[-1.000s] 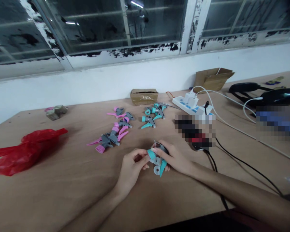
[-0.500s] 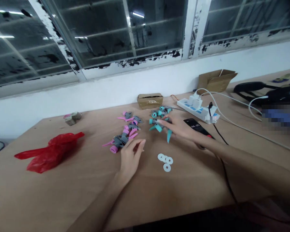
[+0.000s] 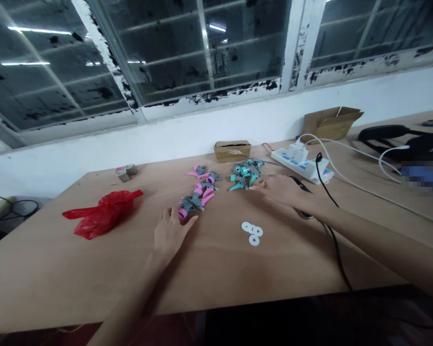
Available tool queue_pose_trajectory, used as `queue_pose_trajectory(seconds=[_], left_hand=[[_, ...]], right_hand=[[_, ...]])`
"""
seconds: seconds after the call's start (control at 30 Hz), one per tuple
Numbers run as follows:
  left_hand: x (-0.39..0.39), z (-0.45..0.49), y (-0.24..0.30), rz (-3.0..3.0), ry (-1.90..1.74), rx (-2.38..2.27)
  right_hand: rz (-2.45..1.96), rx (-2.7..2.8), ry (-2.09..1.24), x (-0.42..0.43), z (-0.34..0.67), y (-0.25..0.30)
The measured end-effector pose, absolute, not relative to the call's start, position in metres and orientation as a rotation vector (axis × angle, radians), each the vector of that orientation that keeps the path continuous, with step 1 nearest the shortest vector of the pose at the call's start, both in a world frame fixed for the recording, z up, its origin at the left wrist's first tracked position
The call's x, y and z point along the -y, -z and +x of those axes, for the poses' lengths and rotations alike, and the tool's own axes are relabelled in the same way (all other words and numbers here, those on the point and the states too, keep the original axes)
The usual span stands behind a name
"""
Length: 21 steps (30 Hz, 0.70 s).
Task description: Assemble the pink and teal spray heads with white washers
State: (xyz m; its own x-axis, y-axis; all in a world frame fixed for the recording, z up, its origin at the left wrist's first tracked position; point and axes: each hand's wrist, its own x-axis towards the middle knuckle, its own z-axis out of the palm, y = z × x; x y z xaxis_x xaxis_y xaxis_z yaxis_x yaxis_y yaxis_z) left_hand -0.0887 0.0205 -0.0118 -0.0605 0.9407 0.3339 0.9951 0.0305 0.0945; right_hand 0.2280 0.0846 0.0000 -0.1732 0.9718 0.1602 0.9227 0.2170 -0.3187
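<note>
left hand [image 3: 171, 230]: lies palm down on the counter [image 3: 209, 274], fingertips just beside the near end of the pink sprayer heads.
left grip: spread flat and wide open, with nothing in it.
right hand [image 3: 279, 190]: reaches out over the counter, back upward, fingers pointing at the teal sprayer heads.
right grip: fingers loosely stretched out and open, with no piece showing between them. the fingertips sit at the near edge of the teal heap; whether they touch it cannot be told.
teal sprayer heads [image 3: 245, 173]: a small heap of teal-and-grey trigger parts toward the back of the counter, just ahead of the right fingertips.
pink sprayer heads [image 3: 199, 193]: a loose row of pink-and-grey trigger parts, left of the teal heap, running from the back toward the left hand.
white washers [image 3: 252, 230]: three flat rings touching one another on bare wood, between the two hands and nearer the person than both heaps.
phone [image 3: 303, 185]: dark, partly hidden under the right wrist.
power strip [image 3: 305, 163]: white, with plugs in it, behind the right hand. a black cable [image 3: 334, 235] runs from there to the counter's near edge.
small box [image 3: 233, 151]: brown, by the wall behind the heaps.
open box [image 3: 332, 124]: cardboard, further right along the wall.
red bag [image 3: 101, 216]: crumpled plastic, well apart to the left of the left hand.
</note>
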Motion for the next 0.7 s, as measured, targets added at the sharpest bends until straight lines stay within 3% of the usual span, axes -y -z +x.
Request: queue_pose_trajectory(seconds=[0.17,0.33,0.43,0.57,0.7], left_hand=[[-0.007,-0.084,0.002,-2.06,0.395,2.087],[0.025,-0.049,-0.029,-2.236,0.796,2.116],[0.032,-0.01,-0.034,-2.503,0.946,1.837],[0.018,0.026,-0.018,-2.808,1.094,1.455],[-0.003,0.029,0.004,-2.925,1.151,1.502]], right_hand=[[-1.311,2.236,-0.595,-0.058,0.224,-0.001],[-1.073,1.882,-1.478,-0.036,0.215,0.002],[-0.906,1.591,-1.866,-0.023,0.203,0.002],[-0.88,1.391,-1.905,-0.017,0.199,0.001],[-1.007,1.234,-1.848,-0.034,0.213,0.013]])
